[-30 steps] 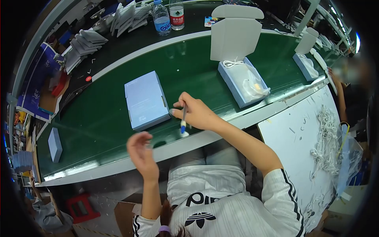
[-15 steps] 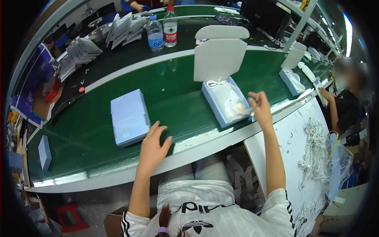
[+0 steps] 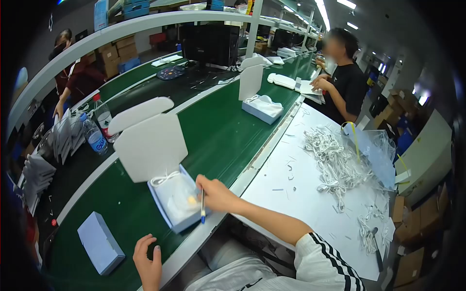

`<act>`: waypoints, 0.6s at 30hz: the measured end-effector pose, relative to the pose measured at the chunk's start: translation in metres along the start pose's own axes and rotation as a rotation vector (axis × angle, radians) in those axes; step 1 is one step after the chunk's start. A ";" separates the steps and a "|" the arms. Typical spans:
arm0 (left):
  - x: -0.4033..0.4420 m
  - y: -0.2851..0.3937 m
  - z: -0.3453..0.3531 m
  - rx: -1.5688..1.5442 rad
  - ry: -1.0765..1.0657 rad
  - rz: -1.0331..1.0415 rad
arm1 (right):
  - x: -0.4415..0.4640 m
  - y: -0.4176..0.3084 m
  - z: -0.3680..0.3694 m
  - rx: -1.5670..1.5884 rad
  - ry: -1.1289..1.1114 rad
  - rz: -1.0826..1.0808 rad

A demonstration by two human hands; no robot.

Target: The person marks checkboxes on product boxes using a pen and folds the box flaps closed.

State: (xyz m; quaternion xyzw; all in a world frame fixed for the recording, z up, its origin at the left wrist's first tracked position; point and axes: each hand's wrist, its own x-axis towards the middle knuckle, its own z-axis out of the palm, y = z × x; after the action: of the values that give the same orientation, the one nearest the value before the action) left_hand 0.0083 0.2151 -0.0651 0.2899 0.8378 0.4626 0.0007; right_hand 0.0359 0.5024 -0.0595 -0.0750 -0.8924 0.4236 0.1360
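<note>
An open blue box (image 3: pixel 174 227) with its white lid (image 3: pixel 151 145) raised sits on the green belt. Inside lie a coiled white cable (image 3: pixel 165 178) and a white wrapped item (image 3: pixel 180 198) with a yellowish spot. At the box's right side, my right hand (image 3: pixel 217 195) has its fingers closed round a pen (image 3: pixel 203 206), blue end down. My left hand (image 3: pixel 148 262) is open over the belt's near edge, thumb and fingers apart, holding nothing. To its left rests a closed blue box (image 3: pixel 100 242).
Farther along the belt stands another open box (image 3: pixel 262 110), near a seated person (image 3: pixel 345 77). A white side table (image 3: pixel 272 194) on the right bears a heap of white cables (image 3: pixel 335 160) and a dark-handled tool (image 3: pixel 377 250). Two bottles (image 3: pixel 95 136) stand beyond the belt.
My view has turned to the right, so the boxes and bottles appear farther left. My right hand stays beside the open box with the pen; my left hand remains open near the closed box.
</note>
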 end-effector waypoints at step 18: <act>0.144 -0.042 -0.020 -0.730 0.182 -0.081 | 0.111 -0.008 0.001 0.824 -0.008 -0.205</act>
State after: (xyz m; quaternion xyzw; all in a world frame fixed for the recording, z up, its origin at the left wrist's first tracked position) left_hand -0.1375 0.2525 -0.0477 0.1948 0.6251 0.7543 0.0477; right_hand -0.0705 0.5241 -0.0340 0.0766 -0.6518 0.7295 0.1926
